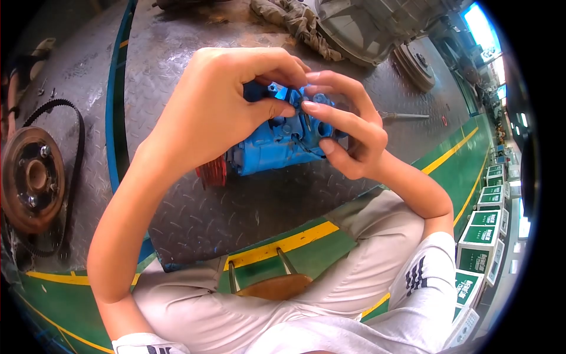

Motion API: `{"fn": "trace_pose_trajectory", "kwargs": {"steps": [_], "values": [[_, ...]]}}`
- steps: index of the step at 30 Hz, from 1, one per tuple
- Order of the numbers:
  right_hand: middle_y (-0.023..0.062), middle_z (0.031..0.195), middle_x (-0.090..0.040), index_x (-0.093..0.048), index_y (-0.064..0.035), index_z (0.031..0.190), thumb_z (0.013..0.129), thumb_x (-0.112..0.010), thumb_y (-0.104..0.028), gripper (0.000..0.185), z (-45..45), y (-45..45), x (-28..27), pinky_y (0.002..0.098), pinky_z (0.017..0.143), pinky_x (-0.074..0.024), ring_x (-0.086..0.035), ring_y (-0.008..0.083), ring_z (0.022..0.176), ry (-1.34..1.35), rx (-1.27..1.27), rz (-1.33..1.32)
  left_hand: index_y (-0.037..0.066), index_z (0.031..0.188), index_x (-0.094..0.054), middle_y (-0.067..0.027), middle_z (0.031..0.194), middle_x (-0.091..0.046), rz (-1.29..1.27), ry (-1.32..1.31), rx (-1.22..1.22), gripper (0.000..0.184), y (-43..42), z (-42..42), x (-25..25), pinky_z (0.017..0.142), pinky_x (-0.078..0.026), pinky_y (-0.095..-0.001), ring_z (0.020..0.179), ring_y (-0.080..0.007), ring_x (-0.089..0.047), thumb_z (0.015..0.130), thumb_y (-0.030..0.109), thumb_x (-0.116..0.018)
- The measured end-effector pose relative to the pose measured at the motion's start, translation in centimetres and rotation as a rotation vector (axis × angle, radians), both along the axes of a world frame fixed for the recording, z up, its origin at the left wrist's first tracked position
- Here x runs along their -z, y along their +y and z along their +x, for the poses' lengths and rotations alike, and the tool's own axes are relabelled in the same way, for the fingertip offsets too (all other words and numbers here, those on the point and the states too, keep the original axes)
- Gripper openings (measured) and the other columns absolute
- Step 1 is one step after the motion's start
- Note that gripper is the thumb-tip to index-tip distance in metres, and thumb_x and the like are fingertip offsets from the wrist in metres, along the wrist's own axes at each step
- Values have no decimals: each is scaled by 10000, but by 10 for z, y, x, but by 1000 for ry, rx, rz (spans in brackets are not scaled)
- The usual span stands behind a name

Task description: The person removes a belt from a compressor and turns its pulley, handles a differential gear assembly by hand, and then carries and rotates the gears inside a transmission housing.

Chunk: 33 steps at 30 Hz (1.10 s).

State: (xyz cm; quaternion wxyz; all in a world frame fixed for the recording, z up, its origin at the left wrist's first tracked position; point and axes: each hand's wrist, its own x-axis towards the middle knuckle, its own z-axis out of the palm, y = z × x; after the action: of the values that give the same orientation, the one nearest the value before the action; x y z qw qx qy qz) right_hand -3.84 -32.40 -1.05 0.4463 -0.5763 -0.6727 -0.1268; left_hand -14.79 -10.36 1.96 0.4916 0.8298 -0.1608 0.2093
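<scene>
A blue-painted compressor (274,150) with a red grooved pulley (212,173) lies on its side on the metal-topped bench. My left hand (227,97) arches over its upper side, thumb and fingers pinched together at a small dark part by the blue fittings. From the right, my right hand (356,127) curls in, with its index and middle fingertips meeting the left fingers there. Its thumb rests near a round blue port (322,128). A thin black wire (306,146) runs along the body. Fingers largely hide what is between them.
A rusty pulley wheel (34,183) and black toothed belt (79,127) are at left. At the back sit a large metal housing (359,29), a crumpled cloth (298,23) and a round disc (414,65). A metal rod (405,116) lies right. A wooden stool (274,287) is below.
</scene>
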Motion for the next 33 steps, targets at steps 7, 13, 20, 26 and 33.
{"fn": "trace_pose_trajectory", "kwargs": {"steps": [7,13,20,26,33], "values": [[221,1312,-623,-665,17,1296,833,-775,-27,478,-6,-2,-5,405,977,-531,-652,322,1124,18,51,-49,-4,1002,-747,-113,1114,-762,79,-94,-4,270,3,1,2,937,-574,-334,1015,-232,-727,750,-91,-787],[152,1196,-706,-667,31,1252,815,-834,-71,479,-6,0,-11,400,926,-535,-657,311,1063,-35,79,-64,-5,966,-727,-120,1097,-761,107,-126,21,220,5,2,4,920,-572,-322,1009,-228,-726,768,-83,-783],[149,1172,-712,-660,31,1209,811,-830,-48,440,-5,0,-9,400,931,-530,-658,315,1049,-3,62,-63,-1,968,-726,-113,1085,-759,118,-176,58,215,5,2,6,889,-575,-312,989,-227,-724,775,-84,-772],[139,1173,-698,-645,30,1227,862,-731,5,376,-4,1,-4,374,944,-520,-658,286,1049,75,38,-60,12,1022,-729,-106,1067,-748,162,-147,35,264,2,0,1,852,-570,-315,950,-217,-710,779,-84,-765],[94,1117,-680,-640,17,1278,982,-706,-127,336,-8,0,4,294,927,-510,-655,159,1026,369,91,-43,17,1172,-707,-109,1100,-737,274,-121,-55,311,-2,-6,2,902,-552,-334,1010,-233,-706,865,-32,-720]]}}
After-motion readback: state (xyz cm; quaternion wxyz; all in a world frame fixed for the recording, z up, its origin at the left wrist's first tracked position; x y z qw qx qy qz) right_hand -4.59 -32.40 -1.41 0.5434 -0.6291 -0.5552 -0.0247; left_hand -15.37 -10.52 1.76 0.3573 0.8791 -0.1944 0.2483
